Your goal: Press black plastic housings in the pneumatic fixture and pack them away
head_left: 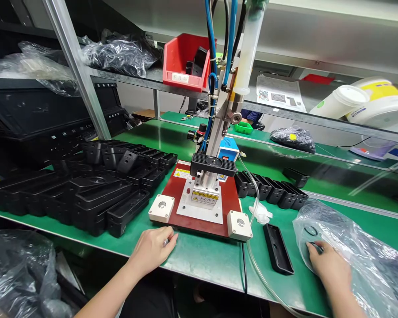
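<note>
My left hand (pixel 154 248) rests at the table's front edge with its fingers curled, just in front of the press base (pixel 199 226). A small shiny metal thing shows at those fingers; I cannot make out what it is. On the right, my right hand (pixel 331 265) pinches a thin black ring over a clear plastic bag (pixel 345 225). Another black ring (pixel 311 230) lies on the bag just beyond the fingertips. Left of this hand lies a long black plastic housing (pixel 278 249), hollow side up. A similar black part (pixel 213 164) sits on the press fixture.
Black housings (pixel 96 194) are piled at the left, and more stand in a row (pixel 272 190) behind at right. Two white button boxes (pixel 162 207) flank the fixture. A crumpled white tissue (pixel 261 213) lies near a clear hose. A red bin (pixel 187 62) sits on the shelf.
</note>
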`<state>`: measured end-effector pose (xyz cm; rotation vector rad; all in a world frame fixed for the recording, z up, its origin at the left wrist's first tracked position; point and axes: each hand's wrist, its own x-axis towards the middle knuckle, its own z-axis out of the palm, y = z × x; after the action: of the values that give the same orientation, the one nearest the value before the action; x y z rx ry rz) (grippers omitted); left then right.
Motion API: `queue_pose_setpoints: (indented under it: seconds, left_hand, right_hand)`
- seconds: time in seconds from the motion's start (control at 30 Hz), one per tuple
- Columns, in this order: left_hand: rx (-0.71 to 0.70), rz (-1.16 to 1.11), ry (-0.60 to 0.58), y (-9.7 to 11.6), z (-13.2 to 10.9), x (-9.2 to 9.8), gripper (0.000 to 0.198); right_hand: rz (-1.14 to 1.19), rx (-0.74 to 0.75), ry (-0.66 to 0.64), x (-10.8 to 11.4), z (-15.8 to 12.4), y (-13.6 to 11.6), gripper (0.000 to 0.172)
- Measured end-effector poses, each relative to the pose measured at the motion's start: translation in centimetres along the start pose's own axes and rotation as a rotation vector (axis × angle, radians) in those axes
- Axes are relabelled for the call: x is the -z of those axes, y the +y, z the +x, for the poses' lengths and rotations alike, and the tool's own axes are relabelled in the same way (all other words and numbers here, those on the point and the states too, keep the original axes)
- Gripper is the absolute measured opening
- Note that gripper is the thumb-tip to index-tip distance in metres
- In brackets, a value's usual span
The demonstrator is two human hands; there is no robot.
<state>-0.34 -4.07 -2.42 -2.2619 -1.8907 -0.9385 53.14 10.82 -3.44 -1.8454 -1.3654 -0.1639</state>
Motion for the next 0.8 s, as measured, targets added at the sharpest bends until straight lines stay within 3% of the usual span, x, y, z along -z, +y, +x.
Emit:
queue_pose_setpoints:
  seconds: [0.1, 0.2, 0.4, 0.6, 0.8]
  left_hand:
    - [0.001, -0.013, -0.009, -0.1, -0.1, -0.1, 0.031]
    - [0.004, -0.022, -0.017, -0.2, -0.2, -0.2, 0.029]
    - [0.017, -0.037, -0.023, -0.2, -0.1, -0.2, 0.029]
    - [0.017, -0.047, -0.025, -0.2, -0.2, -0.1, 0.029]
    - [0.017, -0.036, -0.027, -0.2, -0.1, -0.1, 0.028]
  right_hand:
    - [-0.147, -0.141, -0.028, 1.1, 0.2, 0.1, 0.03]
    - [-0.176, -0.112, 0.032, 2.2, 0.5, -0.3, 0.032]
    - [-0.208, 0.086, 0.1, 2.6, 0.7, -1.9, 0.012]
    - [-0.217, 0.383, 0.189, 2.7, -0.8, -5.6, 0.027]
    - [-0.175, 0.508, 0.285, 4.0, -1.9, -11.7, 0.027]
